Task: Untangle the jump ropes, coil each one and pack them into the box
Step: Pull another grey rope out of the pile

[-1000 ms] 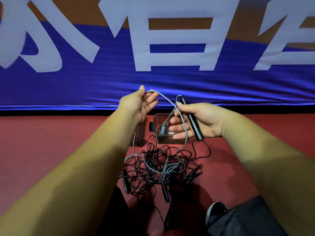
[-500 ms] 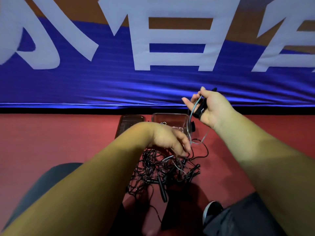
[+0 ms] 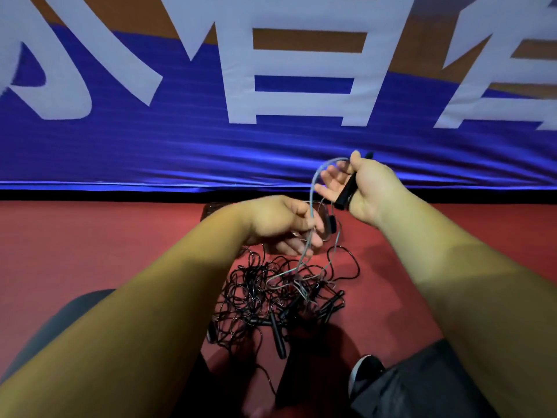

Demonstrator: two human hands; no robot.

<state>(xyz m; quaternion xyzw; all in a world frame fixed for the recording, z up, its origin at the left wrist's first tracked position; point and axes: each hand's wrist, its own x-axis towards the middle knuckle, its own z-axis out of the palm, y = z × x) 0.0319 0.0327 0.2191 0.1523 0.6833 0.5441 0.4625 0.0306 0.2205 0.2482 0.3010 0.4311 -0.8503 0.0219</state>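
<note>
Pinching thin pale-blue jump rope [image 3: 311,197] in our left hand [image 3: 277,221], our right hand [image 3: 372,188] grips its black cylindrical handle [image 3: 346,192], tangled black ropes [image 3: 256,294] beneath.

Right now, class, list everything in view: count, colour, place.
Floor: one, red, beneath everything.
Banner: one, blue with white characters, upright behind the floor.
Box: one, clear, beyond the tangle, partly hidden.
Black jump ropes: several, exact count unclear, tangled with their handles at centre.
Pale blue rope: one, rising from the tangle.
Handle: one, black, held up at right.
Shoe: one, dark, bottom right.
Left hand: pinches the pale blue rope.
Right hand: holds the handle.
</note>
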